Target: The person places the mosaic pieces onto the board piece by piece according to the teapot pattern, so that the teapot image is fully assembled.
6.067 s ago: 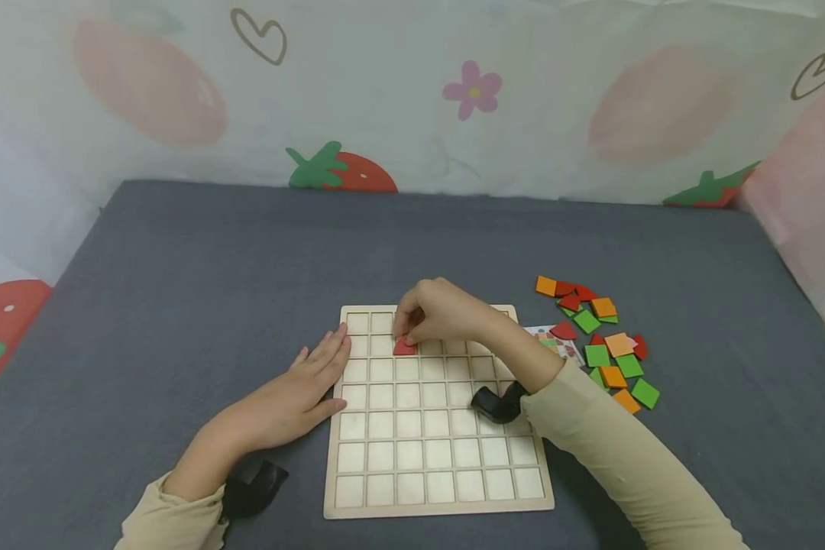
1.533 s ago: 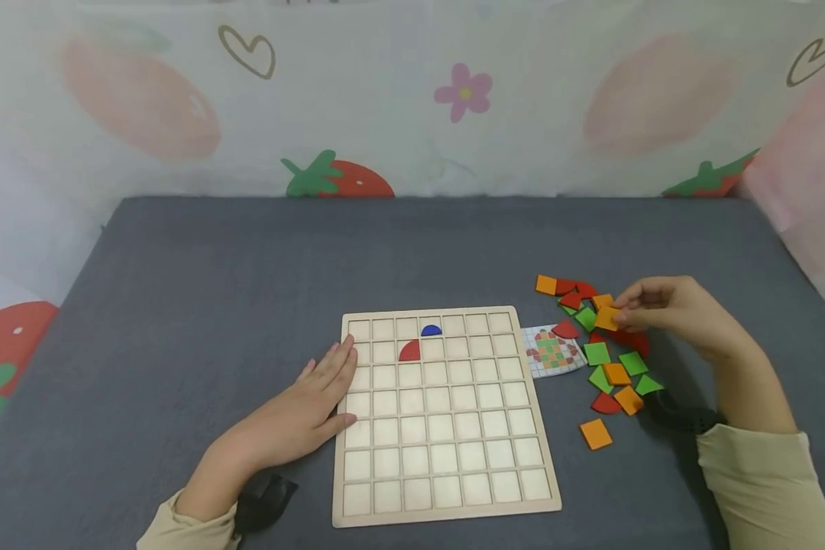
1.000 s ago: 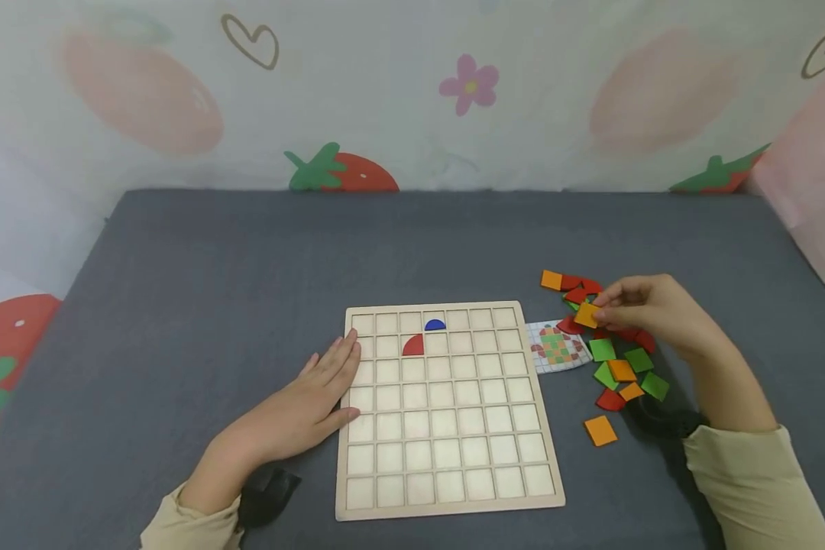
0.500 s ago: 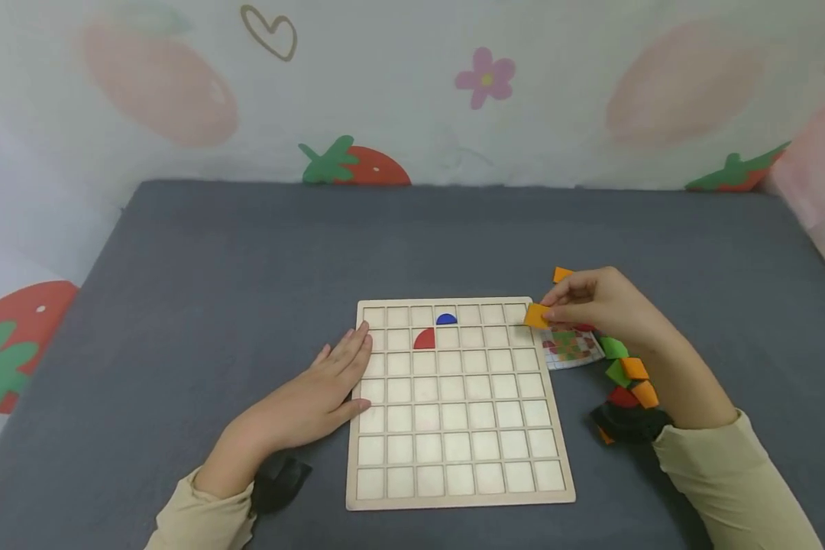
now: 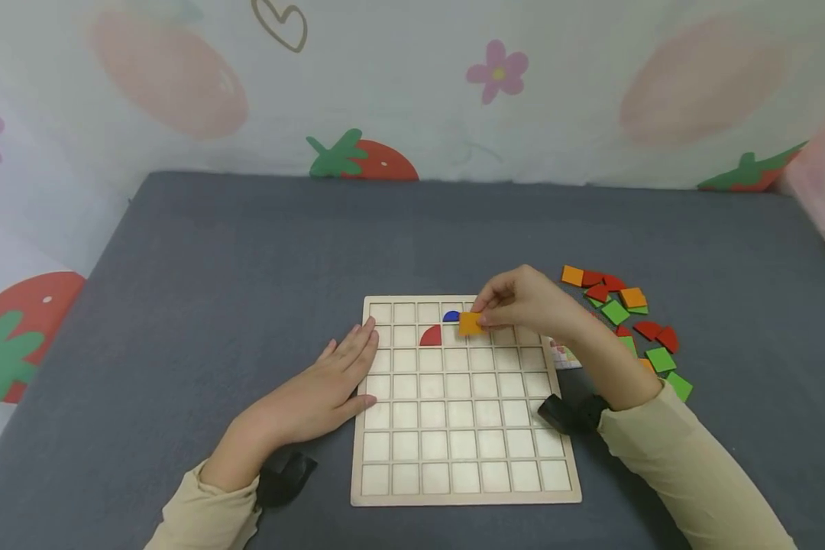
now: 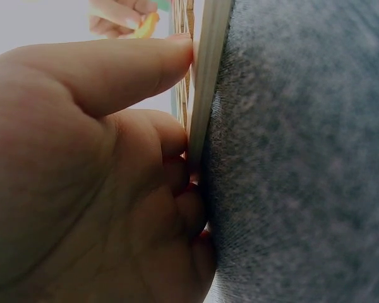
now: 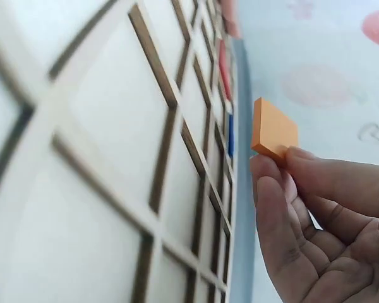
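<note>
Between thumb and fingertips, my right hand (image 5: 525,302) pinches an orange square tile (image 5: 470,324) above the upper part of a wooden grid board (image 5: 467,498). In the right wrist view the same orange tile (image 7: 275,131) is held clear of the board. A red quarter-circle tile (image 5: 431,336) lies in a second-row cell, and a blue half-circle tile (image 5: 451,315) sits in the top row, just left of the orange one. My left hand (image 5: 319,389) rests with straight fingers on the board's left edge. The left wrist view shows its thumb (image 6: 132,69) against the board's side (image 6: 208,82).
Right of the board lies a loose pile of red, orange and green tiles, including a green square (image 5: 615,312) and a red piece (image 5: 668,339). A printed pattern card (image 5: 565,355) is partly covered by my right forearm. A patterned cloth (image 5: 557,99) hangs behind the table.
The right hand has carried the orange tile from the pile leftward over the board. Since the oldest frame, the blue half-circle has come into view on the board. The left hand stays on the edge.
</note>
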### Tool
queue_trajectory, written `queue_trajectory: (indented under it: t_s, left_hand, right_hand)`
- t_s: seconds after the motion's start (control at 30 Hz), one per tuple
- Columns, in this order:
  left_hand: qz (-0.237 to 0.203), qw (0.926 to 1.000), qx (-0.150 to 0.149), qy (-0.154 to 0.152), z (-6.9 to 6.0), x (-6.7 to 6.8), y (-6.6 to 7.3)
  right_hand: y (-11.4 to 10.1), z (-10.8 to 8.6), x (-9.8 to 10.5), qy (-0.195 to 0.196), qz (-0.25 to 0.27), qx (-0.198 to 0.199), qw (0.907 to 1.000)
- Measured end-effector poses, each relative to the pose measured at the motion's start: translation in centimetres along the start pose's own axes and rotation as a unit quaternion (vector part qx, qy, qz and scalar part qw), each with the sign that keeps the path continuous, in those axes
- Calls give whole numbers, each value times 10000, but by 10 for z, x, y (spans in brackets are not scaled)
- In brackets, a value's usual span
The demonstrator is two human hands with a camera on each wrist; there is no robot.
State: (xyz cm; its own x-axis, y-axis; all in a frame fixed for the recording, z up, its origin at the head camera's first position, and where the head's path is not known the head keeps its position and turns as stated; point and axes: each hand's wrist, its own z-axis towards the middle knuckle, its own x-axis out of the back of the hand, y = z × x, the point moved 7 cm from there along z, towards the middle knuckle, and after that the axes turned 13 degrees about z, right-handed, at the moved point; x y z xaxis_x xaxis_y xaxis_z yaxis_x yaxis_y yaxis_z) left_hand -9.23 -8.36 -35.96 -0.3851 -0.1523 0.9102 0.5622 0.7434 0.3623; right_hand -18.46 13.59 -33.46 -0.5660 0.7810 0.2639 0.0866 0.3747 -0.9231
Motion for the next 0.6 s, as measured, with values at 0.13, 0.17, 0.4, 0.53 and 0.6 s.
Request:
queue_trajectory:
  t_s: [0.13,0.17,0.4,0.53,0.6]
  left_hand:
    - [16,10000,4,32,0,0,0]
    - [22,10000,5,41,0,0,0]
    - [56,10000,-7,70,1,1,0]
    - [60,10000,9,59,1,1,1]
    - [58,10000,20,48,0,1,1]
  right_hand:
    - [0,9,-12,-99,-114,-208,9997]
    - [0,11,-13,-105,-148,-259,9995]
    - [-2,13,-17,-25,-532,-357,9979]
    - [-1,14,-17,55,-800,-384,9960]
    - [-1,14,-17,83,-830,-400,9957]
